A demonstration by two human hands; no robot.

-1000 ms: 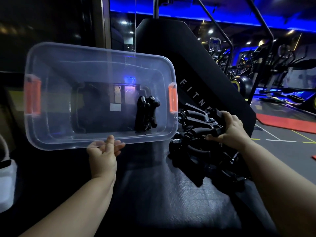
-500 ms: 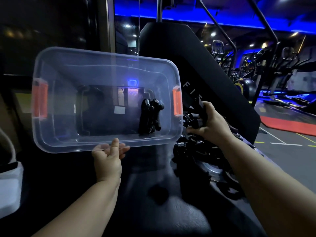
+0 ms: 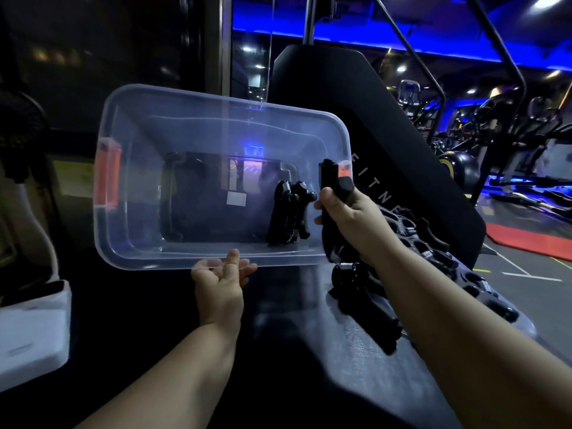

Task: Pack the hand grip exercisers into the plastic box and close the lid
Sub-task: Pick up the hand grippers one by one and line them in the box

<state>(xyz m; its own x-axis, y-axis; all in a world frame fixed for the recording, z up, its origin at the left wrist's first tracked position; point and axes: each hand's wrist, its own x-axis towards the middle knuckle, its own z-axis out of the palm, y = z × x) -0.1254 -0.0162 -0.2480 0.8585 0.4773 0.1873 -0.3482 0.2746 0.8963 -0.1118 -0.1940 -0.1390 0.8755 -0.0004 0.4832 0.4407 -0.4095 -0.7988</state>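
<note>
A clear plastic box (image 3: 198,131) with orange latches is tilted so its opening faces me. My left hand (image 3: 221,281) holds its near rim, fingers curled over the edge. Black hand grip exercisers (image 3: 289,212) lie inside at the box's right end. My right hand (image 3: 349,215) grips another black exerciser (image 3: 329,176) by its handles, raised at the box's right rim by the orange latch. More black exercisers (image 3: 427,252) with metal springs lie in a pile on the dark padded surface to the right. No lid is visible.
A dark padded bench surface (image 3: 294,351) lies under my arms. A black machine panel with white lettering (image 3: 387,144) rises behind the pile. A white object (image 3: 31,329) sits at the left edge. Gym machines and a red mat fill the far right.
My right hand has lifted an exerciser from the pile and carried it left and up to the box's right rim. The left hand still holds the tilted box.
</note>
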